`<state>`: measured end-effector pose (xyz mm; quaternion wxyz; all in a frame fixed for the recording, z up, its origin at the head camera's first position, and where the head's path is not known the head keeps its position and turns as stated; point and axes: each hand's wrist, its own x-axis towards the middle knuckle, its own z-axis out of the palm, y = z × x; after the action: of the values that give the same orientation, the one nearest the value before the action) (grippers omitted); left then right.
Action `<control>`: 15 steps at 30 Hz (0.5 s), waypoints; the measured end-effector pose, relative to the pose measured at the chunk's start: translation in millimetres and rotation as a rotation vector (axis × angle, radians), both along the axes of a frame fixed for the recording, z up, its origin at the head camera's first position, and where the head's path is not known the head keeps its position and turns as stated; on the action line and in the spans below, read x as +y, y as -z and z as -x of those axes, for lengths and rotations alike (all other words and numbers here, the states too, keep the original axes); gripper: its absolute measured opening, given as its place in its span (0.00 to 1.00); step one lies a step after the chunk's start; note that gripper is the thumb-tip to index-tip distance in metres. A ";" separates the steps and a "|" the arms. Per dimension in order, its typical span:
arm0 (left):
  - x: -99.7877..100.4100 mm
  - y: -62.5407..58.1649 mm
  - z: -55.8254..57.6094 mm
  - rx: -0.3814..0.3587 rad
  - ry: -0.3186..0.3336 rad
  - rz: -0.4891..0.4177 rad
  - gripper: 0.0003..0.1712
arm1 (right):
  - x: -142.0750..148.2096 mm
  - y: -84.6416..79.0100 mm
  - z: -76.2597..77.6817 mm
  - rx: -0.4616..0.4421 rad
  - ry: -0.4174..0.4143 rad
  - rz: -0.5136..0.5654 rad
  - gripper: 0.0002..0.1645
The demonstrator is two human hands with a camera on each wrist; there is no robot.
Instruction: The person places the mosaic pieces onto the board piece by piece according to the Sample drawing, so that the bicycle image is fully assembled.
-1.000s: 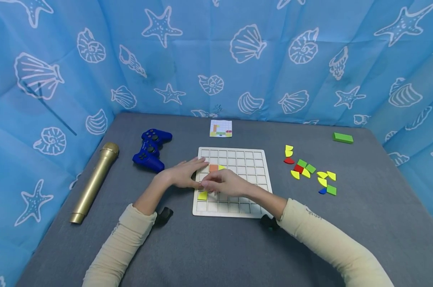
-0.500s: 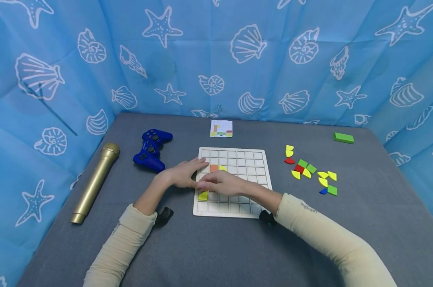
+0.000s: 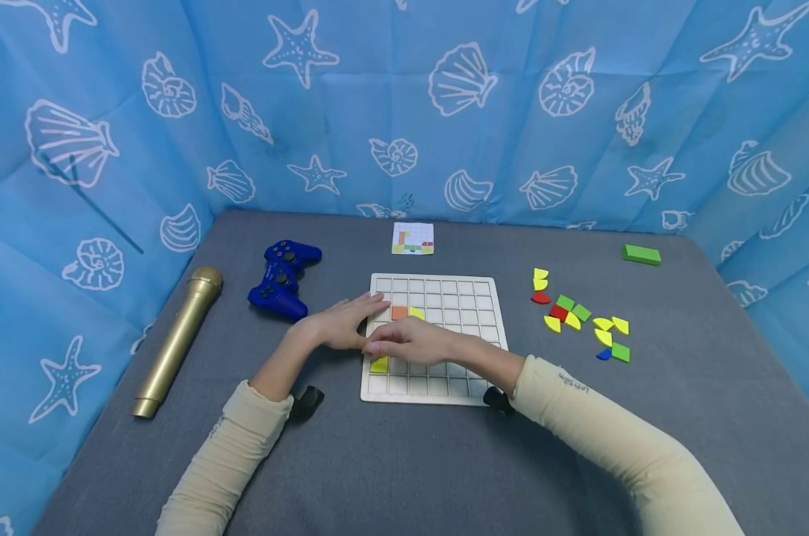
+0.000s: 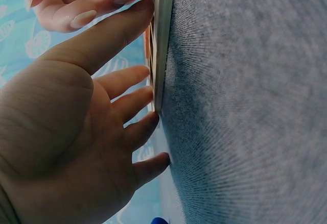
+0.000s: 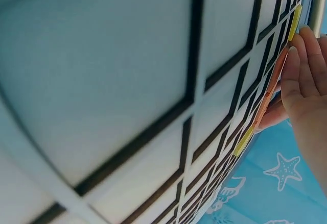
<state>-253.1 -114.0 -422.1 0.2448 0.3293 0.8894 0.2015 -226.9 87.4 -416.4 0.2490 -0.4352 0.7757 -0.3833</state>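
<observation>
A white gridded board [image 3: 472, 301] lies on the grey table. My left hand [image 3: 340, 325] rests at its left edge with fingers spread; in the left wrist view, its thumb and fingertips [image 4: 145, 132] meet the board's rim [image 4: 162, 45]. My right hand [image 3: 414, 342] reaches across the board, thumb and index together low over the left columns, close to the left thumb. I cannot tell whether a piece is between them. Just below is a yellow piece [image 3: 379, 365]; above are an orange piece [image 3: 400, 313] and another yellow piece [image 3: 416, 313]. Orange pieces [image 5: 273, 78] line up beside the right fingers.
A printed pattern card [image 3: 413, 239] lies behind the board. Loose yellow, red, green and blue pieces [image 3: 559, 313] are scattered to the right, with a green block [image 3: 641, 254] farther back. To the left are a blue game controller [image 3: 280, 279] and a gold microphone [image 3: 178, 339].
My right hand has shifted slightly left toward the board's left edge, its fingertips now nearer the left thumb. The left hand has stayed in place.
</observation>
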 end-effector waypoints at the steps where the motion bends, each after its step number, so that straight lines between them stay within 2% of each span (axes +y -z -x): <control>1: -0.1 0.3 0.1 0.000 -0.001 0.000 0.46 | -0.1 0.1 0.3 0.003 -0.006 -0.001 0.17; 15: 0.1 1.5 0.6 0.010 0.005 0.004 0.46 | -4.0 2.3 1.9 0.060 -0.082 -0.009 0.17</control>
<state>-253.7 -113.8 -423.6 0.2415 0.3323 0.8902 0.1973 -228.8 83.4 -418.7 0.2430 -0.4766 0.7662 -0.3560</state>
